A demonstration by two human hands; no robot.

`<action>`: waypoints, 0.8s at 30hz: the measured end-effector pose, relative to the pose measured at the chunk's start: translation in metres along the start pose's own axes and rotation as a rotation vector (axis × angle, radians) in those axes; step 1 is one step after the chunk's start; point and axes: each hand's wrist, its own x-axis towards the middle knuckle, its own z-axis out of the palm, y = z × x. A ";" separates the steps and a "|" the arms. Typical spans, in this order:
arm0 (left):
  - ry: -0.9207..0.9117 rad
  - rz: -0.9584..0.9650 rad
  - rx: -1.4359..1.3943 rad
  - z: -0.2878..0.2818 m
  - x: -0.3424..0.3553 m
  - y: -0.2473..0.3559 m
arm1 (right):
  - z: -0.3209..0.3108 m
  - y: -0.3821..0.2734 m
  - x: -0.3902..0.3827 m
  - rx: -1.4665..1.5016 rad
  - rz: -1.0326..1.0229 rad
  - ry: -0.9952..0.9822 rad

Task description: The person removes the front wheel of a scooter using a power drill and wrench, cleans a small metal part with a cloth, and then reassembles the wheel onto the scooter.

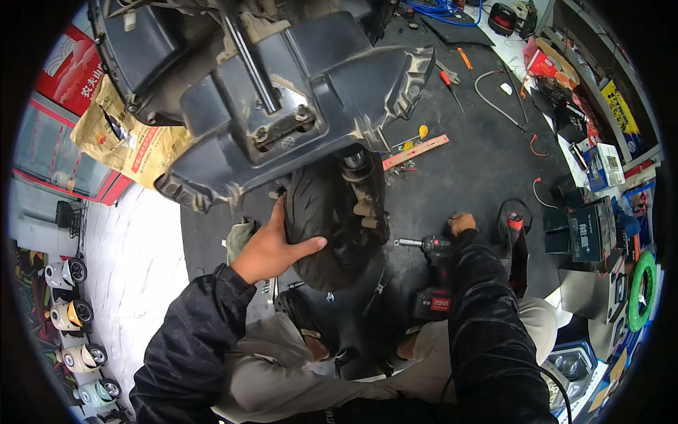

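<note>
Two hands can be seen: one left hand (272, 249) and one right hand (462, 224). One black tire (311, 212) is nearer the left edge of the dark mat (487, 159). One power tool (434, 246) lies toward the bottom edge, and one red screwdriver (445, 78) toward the top edge. Past the left edge are one yellow bag (134, 145) and at least four scooter shapes (70, 316). One green ring (638, 305) is past the right edge.

Matt, grooved rubber on tyre (308, 212), centre — smooth, dusty plastic on body panel (282, 160), upper centre — glossy metal on rod (248, 60), top; glossy finish on floor (145, 261), left.
</note>
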 end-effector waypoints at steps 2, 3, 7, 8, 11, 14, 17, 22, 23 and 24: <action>-0.025 0.003 -0.074 -0.002 0.003 0.002 | 0.003 -0.002 0.004 0.061 0.071 -0.031; -0.017 0.013 -0.052 -0.003 0.004 0.003 | 0.004 -0.002 0.004 0.042 0.009 0.005; -0.030 -0.019 -0.045 -0.007 0.009 0.001 | 0.005 0.004 0.000 -0.001 -0.052 0.131; -0.038 -0.051 -0.060 -0.007 0.011 0.000 | 0.004 0.007 0.002 0.035 -0.055 0.151; -0.037 0.002 -0.104 -0.008 0.014 -0.003 | 0.005 0.024 0.004 0.083 -0.031 0.173; -0.019 0.036 -0.030 -0.008 0.020 -0.004 | 0.010 0.037 0.000 0.195 0.038 0.207; -0.028 0.031 -0.061 -0.010 0.020 -0.002 | 0.009 0.031 -0.009 0.098 0.013 0.265; -0.041 -0.005 -0.037 -0.013 0.018 0.004 | 0.006 0.010 -0.027 0.064 -0.002 0.311; -0.048 -0.010 -0.033 -0.013 0.019 0.005 | 0.006 0.007 -0.028 0.064 0.003 0.318; -0.057 -0.021 -0.039 -0.013 0.020 0.005 | 0.006 0.005 -0.028 0.060 -0.005 0.313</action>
